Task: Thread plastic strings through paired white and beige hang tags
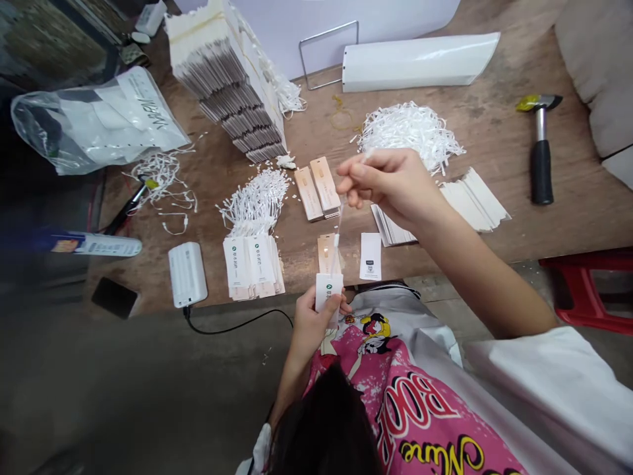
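Near the table's front edge, my left hand [310,322] grips a white hang tag [327,290] with green printing. A thin white hang-tag string [337,243] runs up from its top end. Raised above the table, my right hand [390,183] pinches the upper end of that string, its fingertips closed. Just behind the held tag lies an orange-tan tag [325,245], partly covered. Two stacks of orange-tan tags [316,188] sit beyond. To the left, finished-looking white tags [252,264] are piled with their strings [260,198] fanned out behind.
A loose heap of white strings [410,135] lies behind my right hand. Rows of white tags [475,201] and a single printed card [370,256] are on the right. A tall banded stack [227,86], a hammer [541,148], a white power bank [187,274] and a phone [115,297] surround them.
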`<state>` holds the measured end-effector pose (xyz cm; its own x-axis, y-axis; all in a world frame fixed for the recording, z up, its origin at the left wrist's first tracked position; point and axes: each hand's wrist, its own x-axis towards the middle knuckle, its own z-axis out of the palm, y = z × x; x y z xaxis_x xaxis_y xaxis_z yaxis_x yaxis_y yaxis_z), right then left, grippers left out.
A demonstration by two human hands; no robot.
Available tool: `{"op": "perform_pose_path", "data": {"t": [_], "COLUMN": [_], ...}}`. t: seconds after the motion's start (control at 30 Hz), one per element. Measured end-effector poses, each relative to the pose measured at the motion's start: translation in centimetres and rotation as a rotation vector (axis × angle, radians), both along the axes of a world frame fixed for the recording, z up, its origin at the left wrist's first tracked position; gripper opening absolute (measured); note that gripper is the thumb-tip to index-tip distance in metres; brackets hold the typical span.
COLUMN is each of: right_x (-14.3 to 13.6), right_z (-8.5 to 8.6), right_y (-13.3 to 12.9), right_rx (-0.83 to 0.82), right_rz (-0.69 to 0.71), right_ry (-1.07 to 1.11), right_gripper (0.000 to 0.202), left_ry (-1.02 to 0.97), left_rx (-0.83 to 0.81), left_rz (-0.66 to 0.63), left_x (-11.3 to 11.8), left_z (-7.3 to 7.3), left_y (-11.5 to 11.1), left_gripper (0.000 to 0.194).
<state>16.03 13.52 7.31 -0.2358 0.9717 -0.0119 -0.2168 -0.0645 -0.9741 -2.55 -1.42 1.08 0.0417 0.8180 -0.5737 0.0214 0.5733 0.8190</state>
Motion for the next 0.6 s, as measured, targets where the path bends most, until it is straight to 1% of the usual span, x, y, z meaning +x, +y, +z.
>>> {"op": "perform_pose_path", "data": {"t": [0.07, 0.17, 0.27, 0.37, 0.47, 0.6], "right_x": [-2.1, -5.4, -8.5, -11.2, -13.5, -15.8], "right_z": [-0.5, -1.1, -1.5, -1.9, -2.3, -3.2], "right_y": [2.4, 5.3, 7.5, 9.2, 10.7, 12.4], "right_rx": [-0.008, 0.02, 0.06, 0.066, 0.049, 0.083], "right_rz": [0.071, 0.175, 0.246, 0.275, 0.294, 0.333], "right_ry": [-0.046, -0.088, -0.129, -0.18, -0.224, -0.265], "right_gripper": [0.031, 0.033, 0.029, 0.024, 0.027, 0.03], "left_ry": [0.005, -0.017, -0.031, -0.03, -0.041, -0.044], "left_rx": [0.038, 0.055, 0.023, -0.014, -0.022, -0.046], "left_rz": [0.119, 0.258, 0.383, 0.516, 0.584, 0.619], "left_x": [-0.8, -2.5, -4.5, -5.8, -6.5, -6.9], "left_z": [-0.5, -1.7, -2.8, -3.3, -3.3, -3.3], "left_y": [-0.7, -1.8, -2.9, -3.3, -3.0, -2.5], "left_gripper": [0.038, 0.039, 0.042, 0.041, 0.041, 0.043]}}
